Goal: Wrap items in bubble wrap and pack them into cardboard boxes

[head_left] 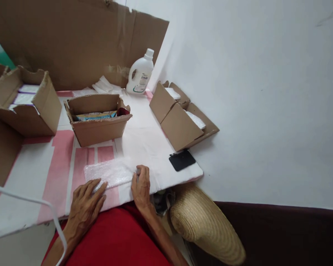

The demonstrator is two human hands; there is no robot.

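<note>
A sheet of bubble wrap (pixel 111 173) lies flat on the pink-and-white table cover (pixel 144 144) near the front edge. My left hand (pixel 86 203) rests flat on the sheet's near left corner, fingers spread. My right hand (pixel 141 186) is at the sheet's right end, fingers curled with the fingertips pinching its edge.
An open cardboard box (pixel 98 122) with packets stands behind the sheet, another box (pixel 24 107) at the left. Two folded boxes (pixel 180 118) sit at the right, a black card (pixel 182 160) beside them. A white jug (pixel 141 74) stands at the back. A straw hat (pixel 205 225) hangs below the table edge.
</note>
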